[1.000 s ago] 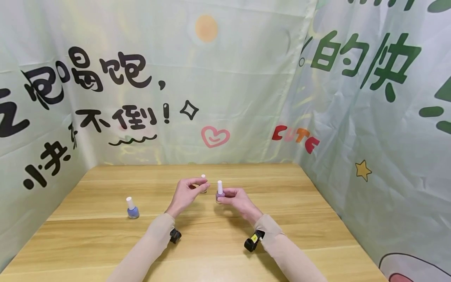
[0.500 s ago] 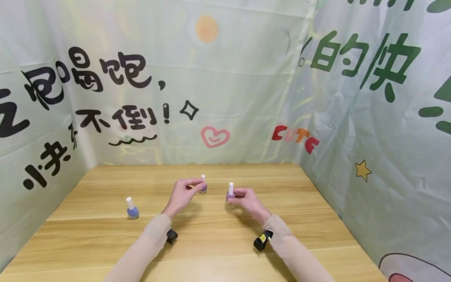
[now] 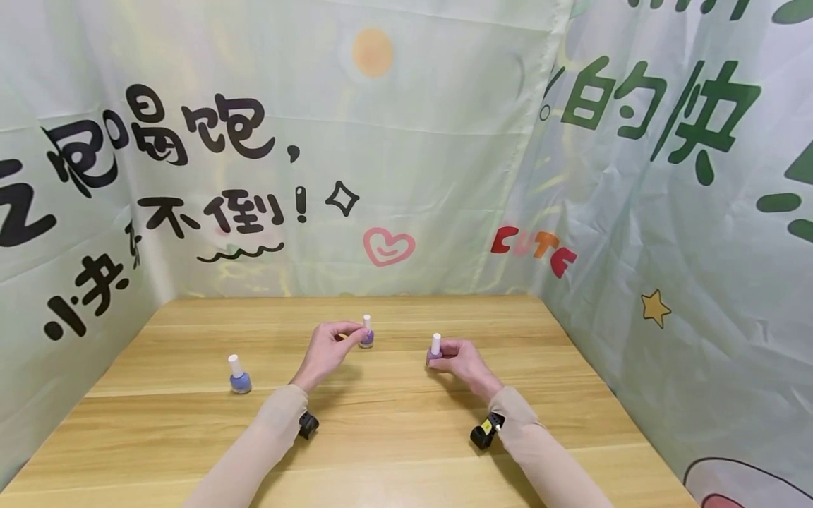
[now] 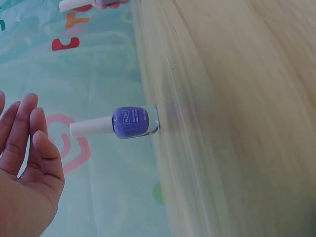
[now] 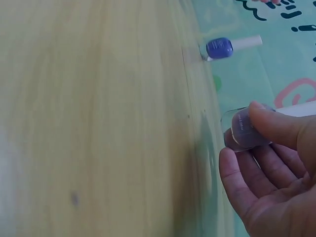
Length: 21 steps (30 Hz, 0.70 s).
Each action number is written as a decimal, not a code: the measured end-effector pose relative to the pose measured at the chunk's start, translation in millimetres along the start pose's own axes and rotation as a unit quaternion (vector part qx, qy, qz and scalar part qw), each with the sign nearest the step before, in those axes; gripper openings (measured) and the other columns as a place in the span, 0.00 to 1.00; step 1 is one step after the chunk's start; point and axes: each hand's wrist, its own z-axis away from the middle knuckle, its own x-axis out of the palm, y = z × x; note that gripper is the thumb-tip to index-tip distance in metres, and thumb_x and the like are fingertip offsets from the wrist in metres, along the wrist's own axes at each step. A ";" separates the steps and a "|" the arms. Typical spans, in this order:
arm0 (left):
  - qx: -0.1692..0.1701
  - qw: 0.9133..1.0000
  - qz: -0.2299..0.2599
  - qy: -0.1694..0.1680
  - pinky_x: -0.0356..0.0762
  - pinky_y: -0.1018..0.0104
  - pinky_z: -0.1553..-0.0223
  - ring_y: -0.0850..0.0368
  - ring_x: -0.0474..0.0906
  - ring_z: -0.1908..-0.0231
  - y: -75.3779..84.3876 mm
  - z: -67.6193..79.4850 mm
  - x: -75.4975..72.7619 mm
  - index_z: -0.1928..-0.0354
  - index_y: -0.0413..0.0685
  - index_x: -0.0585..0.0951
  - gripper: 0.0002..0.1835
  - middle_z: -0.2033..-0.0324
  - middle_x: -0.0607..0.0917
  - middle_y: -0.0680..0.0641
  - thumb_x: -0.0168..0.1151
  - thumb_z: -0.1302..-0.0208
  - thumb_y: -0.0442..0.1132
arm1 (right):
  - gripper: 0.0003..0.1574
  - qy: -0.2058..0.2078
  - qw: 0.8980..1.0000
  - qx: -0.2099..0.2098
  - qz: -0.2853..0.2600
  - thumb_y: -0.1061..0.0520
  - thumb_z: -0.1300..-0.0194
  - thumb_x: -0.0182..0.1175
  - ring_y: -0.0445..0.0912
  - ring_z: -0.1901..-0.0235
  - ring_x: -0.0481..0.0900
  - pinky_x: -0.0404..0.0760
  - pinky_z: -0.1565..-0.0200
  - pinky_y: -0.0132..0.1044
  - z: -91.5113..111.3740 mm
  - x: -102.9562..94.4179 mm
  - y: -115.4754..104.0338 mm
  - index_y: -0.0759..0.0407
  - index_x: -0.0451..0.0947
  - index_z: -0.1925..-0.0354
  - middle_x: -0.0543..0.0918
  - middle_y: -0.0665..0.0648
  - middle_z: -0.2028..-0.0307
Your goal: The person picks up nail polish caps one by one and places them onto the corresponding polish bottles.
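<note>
My right hand (image 3: 468, 365) pinches a mauve nail polish bottle (image 3: 435, 344), its white cap pointing up in the head view. In the right wrist view the thumb presses the side of that nail polish bottle (image 5: 245, 129); whether its base touches the table cannot be told. A violet nail polish bottle (image 3: 367, 339) stands upright towards the back of the table. Beside it is my left hand (image 3: 327, 349), fingers loosely bent and holding nothing. The left wrist view shows a gap between the left hand (image 4: 32, 165) and the violet bottle's white cap (image 4: 91, 127).
A blue nail polish bottle (image 3: 240, 382) stands upright at the left of the wooden table (image 3: 381, 437). Printed fabric (image 3: 432, 155) hangs along the table's back and both sides. A small black camera is strapped to each wrist.
My right hand has carried the mauve bottle rightwards, away from the violet one. My left hand has drawn back slightly to the left, so more of the violet bottle shows.
</note>
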 end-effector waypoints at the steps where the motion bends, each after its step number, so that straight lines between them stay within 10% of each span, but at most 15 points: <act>1: -0.001 1.000 0.000 0.000 0.71 0.65 0.77 0.53 0.76 0.72 -0.1 0.0 0.0 0.61 0.49 0.84 0.16 0.65 0.84 0.55 0.61 0.43 0.52 | 0.16 0.002 1.000 -0.002 0.004 0.68 0.52 0.67 0.47 0.64 0.80 0.77 0.60 0.35 0.1 -1.7 1.2 0.66 0.80 0.60 0.83 0.60 0.65; 21: 0.004 1.000 -0.001 0.005 0.68 0.66 0.78 0.58 0.73 0.75 33.5 9.0 -5.7 0.67 0.50 0.85 0.07 0.69 0.85 0.51 0.59 0.39 0.42 | 0.16 -0.013 0.999 0.011 0.032 0.67 0.51 0.66 0.45 0.65 0.79 0.76 0.62 0.32 6.4 -30.7 11.5 0.67 0.79 0.60 0.83 0.58 0.66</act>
